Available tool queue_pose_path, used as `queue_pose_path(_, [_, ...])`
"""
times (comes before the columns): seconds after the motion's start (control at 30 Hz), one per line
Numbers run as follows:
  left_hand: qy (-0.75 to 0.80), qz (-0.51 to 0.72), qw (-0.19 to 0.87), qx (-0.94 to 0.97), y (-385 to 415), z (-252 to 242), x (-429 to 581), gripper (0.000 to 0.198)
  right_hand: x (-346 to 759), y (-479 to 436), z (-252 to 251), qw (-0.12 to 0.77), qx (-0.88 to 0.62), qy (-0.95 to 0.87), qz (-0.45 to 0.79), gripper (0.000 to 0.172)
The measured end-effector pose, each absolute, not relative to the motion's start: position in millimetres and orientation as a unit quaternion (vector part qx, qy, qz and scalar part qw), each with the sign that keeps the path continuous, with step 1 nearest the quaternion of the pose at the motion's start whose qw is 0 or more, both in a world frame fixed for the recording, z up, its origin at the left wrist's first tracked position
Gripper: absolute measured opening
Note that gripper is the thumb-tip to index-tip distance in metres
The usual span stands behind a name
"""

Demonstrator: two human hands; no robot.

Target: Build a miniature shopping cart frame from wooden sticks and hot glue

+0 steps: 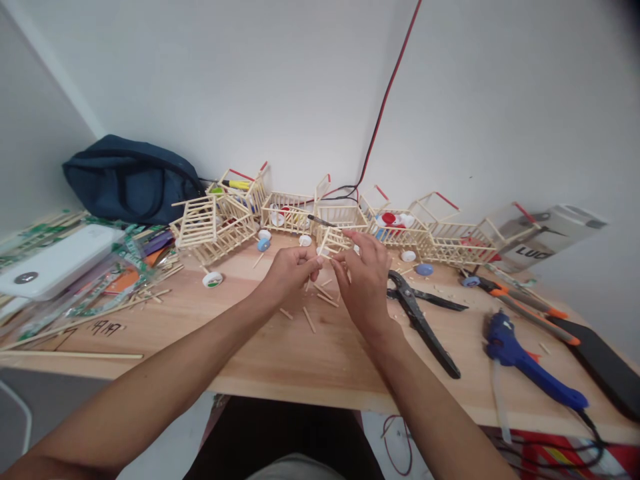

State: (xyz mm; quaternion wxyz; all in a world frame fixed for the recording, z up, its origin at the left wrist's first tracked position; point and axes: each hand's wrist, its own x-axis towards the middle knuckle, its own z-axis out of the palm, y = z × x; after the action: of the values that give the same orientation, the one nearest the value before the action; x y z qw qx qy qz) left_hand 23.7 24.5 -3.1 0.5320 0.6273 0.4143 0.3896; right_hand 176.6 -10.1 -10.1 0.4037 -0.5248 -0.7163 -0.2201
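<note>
Near the middle of the wooden table (280,353), my left hand (296,270) is closed in a pinch at the lower left of a small stick frame (334,239). My right hand (364,273) pinches the frame's right side, and a thin dark-tipped tool (320,221) sticks out leftward from its fingers. What exactly lies between the left fingertips is too small to tell. Just behind both hands stand cart-like baskets (287,208) made of thin sticks, several with red-tipped handles. Short cut sticks (309,319) lie below the hands.
Black pliers (423,323), a blue glue gun (525,367) and orange-handled cutters (530,310) lie right. Bottle caps (213,279) dot the table. At left are a white power bank (60,261), a blue bag (133,179) and long sticks. A white box (555,237) leans at right.
</note>
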Motion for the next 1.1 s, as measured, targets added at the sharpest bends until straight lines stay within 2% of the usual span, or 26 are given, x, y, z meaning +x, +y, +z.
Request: queue_pose_path(1.1, [0.433, 0.394, 0.566, 0.581, 20.4, 2.5, 24.1, 0.031, 173.5, -12.4, -6.5, 0.406, -0.521, -0.723, -0.203, 0.008])
